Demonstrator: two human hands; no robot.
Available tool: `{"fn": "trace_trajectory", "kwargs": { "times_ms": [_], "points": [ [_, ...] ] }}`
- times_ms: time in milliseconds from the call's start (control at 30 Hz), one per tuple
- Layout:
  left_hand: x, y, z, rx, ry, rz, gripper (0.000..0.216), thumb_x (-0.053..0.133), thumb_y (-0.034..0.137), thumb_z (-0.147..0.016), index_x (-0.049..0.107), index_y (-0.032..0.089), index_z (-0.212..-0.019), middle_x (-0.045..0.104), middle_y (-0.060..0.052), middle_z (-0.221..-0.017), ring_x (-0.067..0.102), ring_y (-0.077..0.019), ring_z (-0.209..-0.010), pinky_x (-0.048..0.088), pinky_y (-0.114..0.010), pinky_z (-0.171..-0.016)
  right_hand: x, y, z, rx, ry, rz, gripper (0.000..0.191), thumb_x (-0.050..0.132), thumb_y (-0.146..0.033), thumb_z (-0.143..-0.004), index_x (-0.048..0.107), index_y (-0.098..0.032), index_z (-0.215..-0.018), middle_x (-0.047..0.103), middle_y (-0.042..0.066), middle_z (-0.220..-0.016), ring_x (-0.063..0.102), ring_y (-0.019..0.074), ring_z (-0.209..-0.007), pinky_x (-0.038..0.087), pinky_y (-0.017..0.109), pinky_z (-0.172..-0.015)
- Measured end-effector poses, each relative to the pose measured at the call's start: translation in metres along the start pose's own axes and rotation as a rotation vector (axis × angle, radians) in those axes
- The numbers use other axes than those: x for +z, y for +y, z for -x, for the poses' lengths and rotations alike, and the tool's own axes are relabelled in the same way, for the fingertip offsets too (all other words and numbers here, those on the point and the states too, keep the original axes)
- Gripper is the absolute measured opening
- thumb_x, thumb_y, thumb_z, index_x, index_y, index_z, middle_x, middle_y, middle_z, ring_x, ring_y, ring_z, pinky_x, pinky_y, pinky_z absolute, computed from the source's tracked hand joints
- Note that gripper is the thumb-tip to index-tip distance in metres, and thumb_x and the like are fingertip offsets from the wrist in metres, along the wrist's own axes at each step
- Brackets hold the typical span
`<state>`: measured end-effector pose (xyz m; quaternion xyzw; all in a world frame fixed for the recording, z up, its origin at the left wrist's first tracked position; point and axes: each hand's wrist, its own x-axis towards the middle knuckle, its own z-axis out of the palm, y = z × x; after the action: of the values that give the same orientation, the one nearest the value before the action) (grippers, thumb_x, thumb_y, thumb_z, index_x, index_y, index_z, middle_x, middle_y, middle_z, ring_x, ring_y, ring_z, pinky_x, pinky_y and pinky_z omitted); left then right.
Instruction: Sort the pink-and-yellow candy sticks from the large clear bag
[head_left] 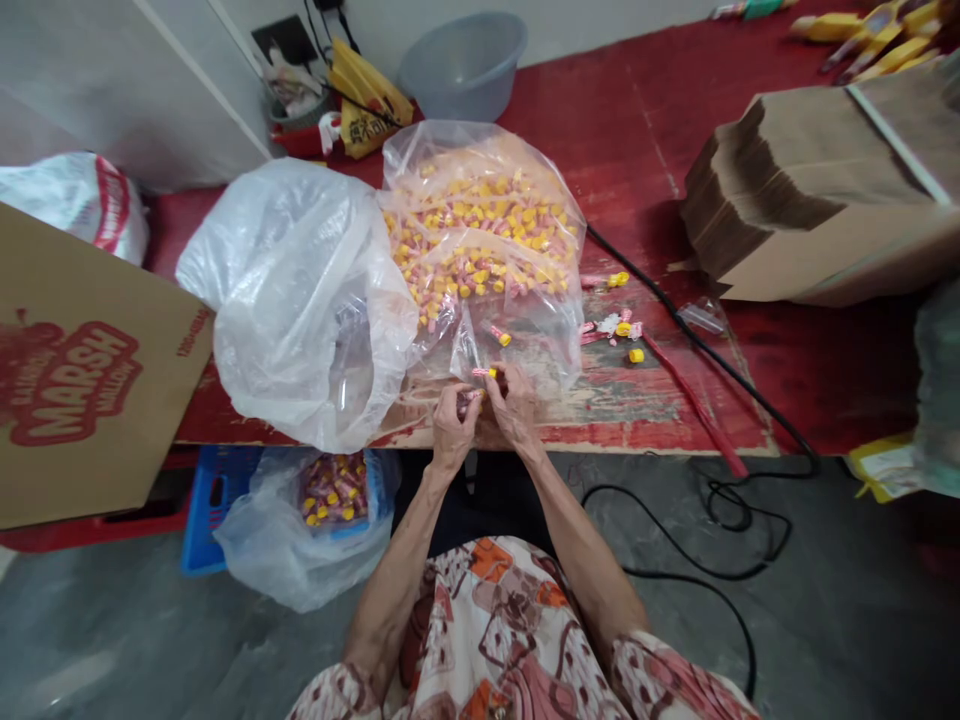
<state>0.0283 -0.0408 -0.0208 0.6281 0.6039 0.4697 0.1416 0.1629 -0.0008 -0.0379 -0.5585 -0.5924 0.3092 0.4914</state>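
Close together at the front edge of the table, both hands have their fingers closed. My right hand pinches a small pink-and-white patterned tube with a yellow cap, its pink end pointing left. My left hand grips another small pink piece, mostly covered by the fingers. Just beyond them lies a loose yellow-capped tube, near the mouth of a clear plastic bag. Many pink tubes with yellow caps fill that bag.
A second clear bag stands left of the first. Below it, a blue crate holds bagged capped tubes. A cardboard box is at far left, stacked brown cardboard at right. A black cable crosses the red table.
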Motion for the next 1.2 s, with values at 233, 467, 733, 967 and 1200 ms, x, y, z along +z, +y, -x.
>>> {"fn": "trace_trajectory", "kwargs": {
  "times_ms": [233,467,733,967,1200],
  "points": [
    [-0.0012,0.0022,-0.0001,-0.026,-0.007,0.016,0.035,0.065,0.057,-0.11,0.071,0.022,-0.11,0.076,-0.007,-0.1,0.074,-0.0182,-0.084,0.061,-0.031,-0.08,-0.0014,-0.0012,-0.0007,0.003,-0.012,0.002,0.029,0.056,-0.042,-0.11,0.075,-0.022,-0.118,0.078,0.011,-0.112,0.071,0.0251,-0.101,0.06,0.04,-0.098],
    [-0.0002,0.0039,0.0007,-0.03,0.009,0.01,0.039,0.063,0.059,-0.11,0.071,0.022,-0.109,0.076,-0.006,-0.098,0.073,-0.0173,-0.082,0.061,-0.03,-0.079,-0.0014,-0.0026,-0.0002,0.011,-0.013,0.007,0.031,0.054,-0.043,-0.111,0.074,-0.022,-0.12,0.077,0.011,-0.113,0.072,0.0249,-0.101,0.06,0.04,-0.098],
    [-0.0007,0.0029,0.0017,-0.043,0.008,-0.026,0.037,0.064,0.058,-0.11,0.072,0.022,-0.11,0.077,-0.007,-0.099,0.075,-0.0192,-0.086,0.061,-0.033,-0.084,-0.003,-0.0032,-0.0005,0.013,-0.029,0.006,0.031,0.055,-0.045,-0.111,0.075,-0.023,-0.119,0.078,0.01,-0.113,0.071,0.0253,-0.103,0.06,0.041,-0.1],
    [-0.0017,0.0062,0.0011,-0.026,0.023,-0.035,0.041,0.062,0.061,-0.111,0.072,0.021,-0.111,0.078,-0.008,-0.101,0.074,-0.0182,-0.085,0.061,-0.031,-0.082,-0.0034,-0.0036,-0.0005,0.029,-0.044,0.001,0.031,0.055,-0.045,-0.112,0.075,-0.022,-0.121,0.077,0.01,-0.116,0.071,0.0249,-0.105,0.059,0.04,-0.101],
    [-0.0013,0.0055,0.0024,-0.054,0.02,-0.021,0.04,0.064,0.06,-0.11,0.072,0.021,-0.111,0.079,-0.008,-0.102,0.075,-0.0193,-0.087,0.062,-0.031,-0.082,-0.0011,-0.0024,-0.0006,0.019,-0.037,0.0,0.03,0.054,-0.043,-0.112,0.074,-0.022,-0.12,0.076,0.01,-0.113,0.07,0.0243,-0.102,0.06,0.039,-0.099]
  ]
}}
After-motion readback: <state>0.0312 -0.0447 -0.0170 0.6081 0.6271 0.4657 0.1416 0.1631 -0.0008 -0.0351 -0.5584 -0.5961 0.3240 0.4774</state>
